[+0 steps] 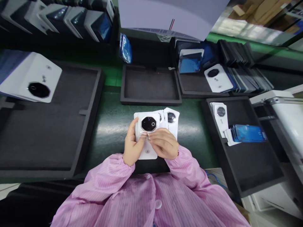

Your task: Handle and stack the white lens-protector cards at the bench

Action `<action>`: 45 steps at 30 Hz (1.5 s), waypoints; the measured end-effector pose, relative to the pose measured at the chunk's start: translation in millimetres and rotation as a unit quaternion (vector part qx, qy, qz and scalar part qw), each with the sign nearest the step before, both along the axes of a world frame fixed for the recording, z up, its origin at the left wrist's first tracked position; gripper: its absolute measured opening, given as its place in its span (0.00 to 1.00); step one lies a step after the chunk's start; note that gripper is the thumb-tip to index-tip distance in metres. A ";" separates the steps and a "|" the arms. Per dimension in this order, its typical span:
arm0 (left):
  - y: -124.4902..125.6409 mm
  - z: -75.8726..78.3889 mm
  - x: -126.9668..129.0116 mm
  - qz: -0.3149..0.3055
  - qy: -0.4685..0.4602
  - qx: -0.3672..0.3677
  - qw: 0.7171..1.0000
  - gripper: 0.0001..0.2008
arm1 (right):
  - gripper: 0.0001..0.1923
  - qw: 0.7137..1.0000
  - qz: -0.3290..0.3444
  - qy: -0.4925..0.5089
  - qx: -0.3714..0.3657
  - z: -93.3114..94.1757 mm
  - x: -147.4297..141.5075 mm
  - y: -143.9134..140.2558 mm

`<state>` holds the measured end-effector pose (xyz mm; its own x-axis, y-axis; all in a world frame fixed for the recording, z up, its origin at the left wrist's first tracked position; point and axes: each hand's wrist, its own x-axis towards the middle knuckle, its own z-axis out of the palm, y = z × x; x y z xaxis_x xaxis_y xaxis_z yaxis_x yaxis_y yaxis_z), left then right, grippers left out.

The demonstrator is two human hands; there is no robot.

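Left hand (132, 145) grips the white phone back cover (147, 132); right hand (163, 145) seemingly pinches its clear film (144, 133) at six o'clock; peel slowly, flat.

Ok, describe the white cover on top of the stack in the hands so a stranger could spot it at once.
Start at the green mat in the middle, just above the pink sleeves. The left hand and right hand hold a fanned stack of white back covers there. The top cover shows its black octagonal camera ring fully; those behind only peek out.
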<state>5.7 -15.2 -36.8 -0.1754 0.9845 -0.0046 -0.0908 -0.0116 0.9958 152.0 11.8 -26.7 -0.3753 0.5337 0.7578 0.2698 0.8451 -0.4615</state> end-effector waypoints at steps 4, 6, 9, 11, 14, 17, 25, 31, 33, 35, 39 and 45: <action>0.0 1.1 0.0 -0.001 -0.006 -0.003 1.000 0.28 | 0.13 1.000 -0.018 -0.010 0.012 1.3 0.2 0.0; -0.3 1.3 -0.1 0.000 -0.007 -0.008 1.000 0.28 | 0.13 0.999 -0.030 -0.016 0.015 2.2 0.3 -0.2; -0.8 1.8 0.3 -0.003 -0.014 -0.019 1.000 0.28 | 0.12 0.998 -0.052 -0.019 0.015 4.1 0.0 -0.7; -0.9 2.2 1.0 -0.005 -0.021 -0.024 0.999 0.28 | 0.13 0.996 -0.079 -0.024 0.011 5.6 -0.2 -0.9; -0.8 2.5 2.5 -0.006 -0.027 -0.024 0.999 0.28 | 0.14 0.986 -0.162 -0.036 -0.024 7.1 0.4 0.1; -0.8 2.2 4.0 -0.013 -0.035 -0.026 0.999 0.29 | 0.33 0.960 -0.244 -0.052 -0.124 6.9 3.2 3.1; 2.1 0.6 4.8 -0.013 -0.058 -0.039 0.997 0.25 | 0.33 0.885 -0.173 0.101 -0.420 6.3 20.8 15.3; 5.2 2.2 2.2 0.012 -0.083 -0.038 0.996 0.25 | 0.32 0.862 -0.246 0.228 -0.379 -3.0 57.7 33.8; 5.3 2.0 2.0 0.009 -0.083 -0.039 0.996 0.25 | 0.31 0.867 -0.280 0.149 -0.384 -12.0 66.1 38.0; 5.3 1.6 2.2 0.005 -0.079 -0.036 0.996 0.25 | 0.28 0.877 -0.320 0.029 -0.357 -20.1 69.3 40.4; 5.4 0.7 2.7 0.010 -0.066 -0.031 0.997 0.25 | 0.23 0.891 -0.383 -0.109 -0.218 -19.1 61.1 38.7; 0.6 -4.2 3.9 -0.001 0.027 0.009 1.000 0.24 | 0.13 0.942 -0.266 -0.038 -0.202 15.6 22.6 22.8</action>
